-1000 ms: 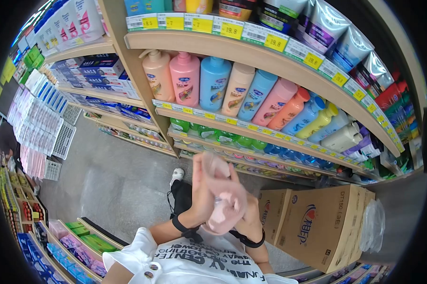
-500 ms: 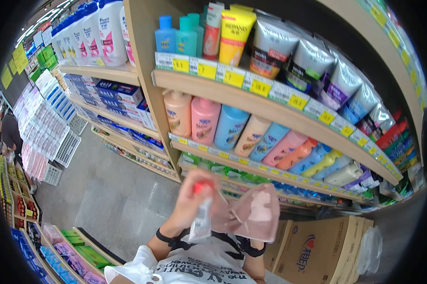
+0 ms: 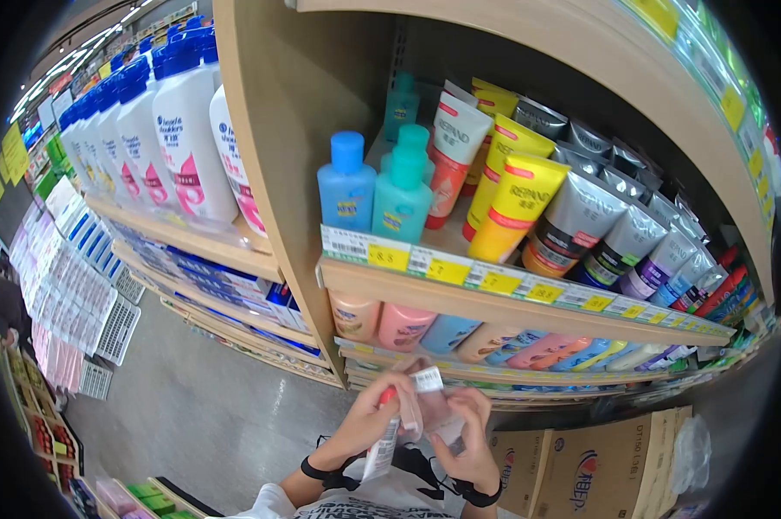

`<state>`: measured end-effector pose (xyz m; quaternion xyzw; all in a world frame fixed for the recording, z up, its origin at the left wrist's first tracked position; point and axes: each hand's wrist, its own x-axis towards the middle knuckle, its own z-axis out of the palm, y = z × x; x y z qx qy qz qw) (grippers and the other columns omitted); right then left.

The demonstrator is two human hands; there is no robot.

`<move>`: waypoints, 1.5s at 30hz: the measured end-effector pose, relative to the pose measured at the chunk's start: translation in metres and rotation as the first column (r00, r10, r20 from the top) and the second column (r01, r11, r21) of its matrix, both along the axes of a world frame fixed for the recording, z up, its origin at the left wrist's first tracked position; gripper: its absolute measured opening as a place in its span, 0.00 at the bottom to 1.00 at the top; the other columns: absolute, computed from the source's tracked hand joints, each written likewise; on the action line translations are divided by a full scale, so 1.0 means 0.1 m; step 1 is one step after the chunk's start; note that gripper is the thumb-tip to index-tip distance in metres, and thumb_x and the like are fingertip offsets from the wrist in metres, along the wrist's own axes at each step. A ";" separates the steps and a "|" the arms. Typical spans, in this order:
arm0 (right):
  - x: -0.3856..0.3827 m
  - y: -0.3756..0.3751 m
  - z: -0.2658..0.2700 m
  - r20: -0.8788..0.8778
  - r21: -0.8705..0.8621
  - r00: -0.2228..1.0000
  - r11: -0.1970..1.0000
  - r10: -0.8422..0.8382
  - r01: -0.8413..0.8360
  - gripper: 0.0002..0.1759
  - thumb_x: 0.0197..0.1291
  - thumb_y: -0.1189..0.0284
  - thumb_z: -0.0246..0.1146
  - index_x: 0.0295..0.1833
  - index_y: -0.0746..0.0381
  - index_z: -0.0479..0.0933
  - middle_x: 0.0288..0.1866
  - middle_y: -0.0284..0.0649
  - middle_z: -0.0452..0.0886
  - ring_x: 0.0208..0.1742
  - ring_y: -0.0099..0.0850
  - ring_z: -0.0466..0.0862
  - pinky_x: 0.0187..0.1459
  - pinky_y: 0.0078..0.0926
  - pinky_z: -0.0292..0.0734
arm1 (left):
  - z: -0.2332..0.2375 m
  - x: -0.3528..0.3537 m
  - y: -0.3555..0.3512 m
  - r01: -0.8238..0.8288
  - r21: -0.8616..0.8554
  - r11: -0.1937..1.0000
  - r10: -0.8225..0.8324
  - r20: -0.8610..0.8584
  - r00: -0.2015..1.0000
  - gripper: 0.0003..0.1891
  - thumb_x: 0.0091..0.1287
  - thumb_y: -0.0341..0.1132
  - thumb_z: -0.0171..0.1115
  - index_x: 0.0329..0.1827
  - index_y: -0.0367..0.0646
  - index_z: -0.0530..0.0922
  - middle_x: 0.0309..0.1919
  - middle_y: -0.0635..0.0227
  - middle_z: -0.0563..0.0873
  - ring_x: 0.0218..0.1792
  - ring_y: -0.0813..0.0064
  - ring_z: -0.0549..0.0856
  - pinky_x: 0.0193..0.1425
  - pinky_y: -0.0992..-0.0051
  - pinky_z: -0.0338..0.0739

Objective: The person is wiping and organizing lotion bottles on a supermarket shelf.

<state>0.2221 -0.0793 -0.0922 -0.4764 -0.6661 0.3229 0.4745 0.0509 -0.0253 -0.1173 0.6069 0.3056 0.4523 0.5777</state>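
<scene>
My left hand (image 3: 369,421) is closed around a small bottle (image 3: 380,451) with a red cap and a white printed label, tilted with its base toward my shirt. The same hand also touches a dusty-pink cloth (image 3: 442,421), bunched up in front of me. A white barcode label (image 3: 427,379) shows at the top of the cloth. On the other side, my right hand (image 3: 472,441) grips the cloth between thumb and fingers. Both hands are close together, in front of the lower shelves. My fingers partly hide the bottle and the cloth.
Shelves ahead hold blue and teal bottles (image 3: 347,183), yellow and silver tubes (image 3: 522,203), and pastel bottles (image 3: 405,325) lower down. White shampoo bottles (image 3: 187,138) stand at left. Cardboard boxes (image 3: 598,467) sit at lower right; grey floor (image 3: 226,424) lies at left.
The view has moved closer to the upper shelf. The cloth, spread wide before, is now gathered between both hands, and the bottle has come beside it.
</scene>
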 end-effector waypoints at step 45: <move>-0.13 0.71 2.20 0.293 0.644 0.951 0.716 0.093 -0.269 0.18 0.53 0.69 0.64 0.46 0.59 0.65 0.39 0.58 0.75 0.35 0.39 0.79 0.43 0.31 0.74 | 1.72 -0.08 0.62 -0.431 0.820 0.376 0.615 0.127 0.778 0.22 0.41 0.25 0.72 0.44 0.43 0.81 0.39 0.65 0.82 0.29 0.77 0.81 0.23 0.83 0.68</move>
